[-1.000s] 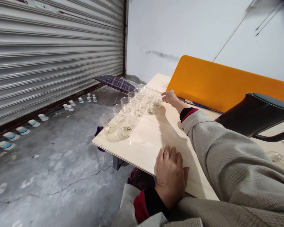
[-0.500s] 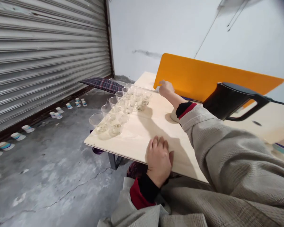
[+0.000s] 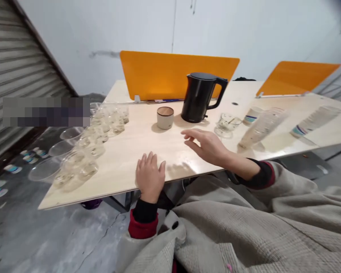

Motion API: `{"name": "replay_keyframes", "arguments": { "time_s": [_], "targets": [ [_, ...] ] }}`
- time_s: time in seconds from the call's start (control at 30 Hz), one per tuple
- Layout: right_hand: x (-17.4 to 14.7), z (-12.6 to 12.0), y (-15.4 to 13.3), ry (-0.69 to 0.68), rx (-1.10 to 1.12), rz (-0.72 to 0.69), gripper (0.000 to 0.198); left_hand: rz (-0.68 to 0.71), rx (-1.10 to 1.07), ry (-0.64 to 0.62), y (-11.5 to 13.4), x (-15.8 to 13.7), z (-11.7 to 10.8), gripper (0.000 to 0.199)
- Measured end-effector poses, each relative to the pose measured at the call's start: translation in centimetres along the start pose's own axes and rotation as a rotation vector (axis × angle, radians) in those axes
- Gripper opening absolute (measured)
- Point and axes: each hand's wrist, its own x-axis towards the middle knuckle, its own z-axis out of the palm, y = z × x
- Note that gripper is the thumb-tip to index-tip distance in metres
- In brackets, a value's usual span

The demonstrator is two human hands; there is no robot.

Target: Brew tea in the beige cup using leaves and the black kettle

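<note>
My left hand (image 3: 150, 177) lies open and flat on the near edge of the wooden table (image 3: 119, 167), holding nothing. Above the tabletop, right of it, my right hand (image 3: 208, 147) hovers with fingers stretched out and nothing in its grasp. Beyond that hand stand a black electric kettle (image 3: 197, 98) and a light ceramic jar with a wooden lid (image 3: 165, 118). To its right is a clear glass bowl (image 3: 227, 125) with dark bits inside. Clear plastic cups (image 3: 86, 168) holding a little pale content stand in rows at the table's left end.
A stack of clear plastic cups (image 3: 261, 127) lies on the right, near a paper cup (image 3: 252, 115) and another cup stack (image 3: 315, 120). Orange dividers (image 3: 156, 76) stand along the table's middle. Several paper cups (image 3: 13, 168) sit on the floor by the shutter.
My right hand has drawn back from the orange divider's left end toward me, near the kettle. My left hand stays on the table edge. The view has turned right.
</note>
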Motion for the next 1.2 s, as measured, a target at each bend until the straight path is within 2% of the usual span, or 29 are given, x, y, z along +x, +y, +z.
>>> {"name": "replay_keyframes", "arguments": {
  "time_s": [0.07, 0.13, 0.27, 0.33, 0.4, 0.57, 0.73, 1.03, 1.2],
  "targets": [
    [-4.2, -2.6, 2.7, 0.075, -0.058, 0.107, 0.026, 0.002, 0.001, 0.002, -0.2, 0.1, 0.0, 0.046],
    [-7.4, -5.7, 5.7, 0.208, -0.166, 0.252, 0.024, 0.010, -0.002, -0.003, -0.3, 0.1, 0.0, 0.047],
    [-11.4, -12.4, 10.8, 0.430, -0.470, 0.463, 0.025, -0.009, -0.009, -0.009, -0.7, 0.3, 0.0, 0.049],
    [-12.3, -15.0, 12.5, 0.452, -0.595, 0.523, 0.027, -0.006, 0.003, -0.015, -0.8, 0.4, 0.0, 0.052],
    [-12.5, -16.5, 13.8, 0.412, -0.653, 0.517, 0.030, -0.001, 0.016, -0.027, -1.0, 0.4, 0.0, 0.055],
    [-11.8, -16.6, 16.4, 0.269, -0.639, 0.387, 0.033, 0.002, 0.026, -0.008, -1.4, 0.4, -0.1, 0.057],
    [-11.4, -16.3, 18.0, 0.256, -0.634, 0.380, 0.027, 0.028, 0.040, 0.001, -1.5, 0.4, -0.4, 0.054],
    [-10.7, -16.9, 16.9, 0.344, -0.552, 0.499, 0.009, 0.052, 0.057, 0.021, -1.4, 0.3, -0.5, 0.054],
    [-10.2, -17.4, 16.5, 0.352, -0.497, 0.504, 0.013, 0.050, 0.061, 0.010, -1.3, 0.4, -0.7, 0.059]
  ]
}}
